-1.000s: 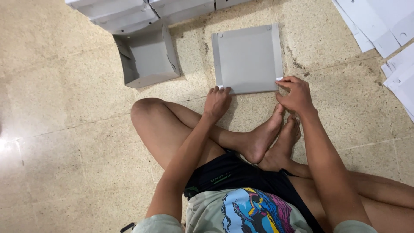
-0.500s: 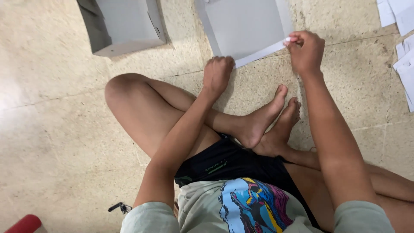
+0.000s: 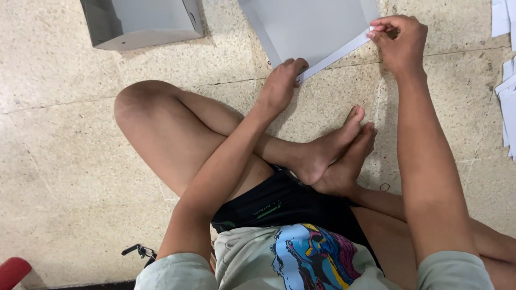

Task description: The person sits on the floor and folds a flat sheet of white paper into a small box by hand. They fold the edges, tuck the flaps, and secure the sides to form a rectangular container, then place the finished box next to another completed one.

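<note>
We sit cross-legged on the speckled stone floor (image 3: pixel 64 161), bare feet (image 3: pixel 333 156) tucked together in front of us, and both arms reach out past the knees to the grey cardboard sheet (image 3: pixel 312 27) lying flat on the floor just beyond the feet.

Our left hand (image 3: pixel 280 86) is curled, knuckles up, its fingertips pressing on the near corner of the sheet and pinning it to the floor; the arm runs straight over the left shin. Our right hand (image 3: pixel 400 43) is further out, wrist a little bent, thumb and fingers closed in a narrow pinch on the near right corner, where a pale strip of the edge (image 3: pixel 344 48) shows, slightly lifted as it seems.

We judge the sheet to be light, thin and fairly stiff: it lies flat without sagging, yet its border looks ready to bend along a line. It would likely slide easily on the smooth floor, so one hand holding it down makes sense. The corners and edges are the natural places to take hold; a hard squeeze could crease it.

Further off to the left stands a folded grey box (image 3: pixel 142 21), open towards us. Along the right edge lie white paper sheets (image 3: pixel 508 102), well apart from our hands. A red object (image 3: pixel 13 271) shows at the near left corner.
</note>
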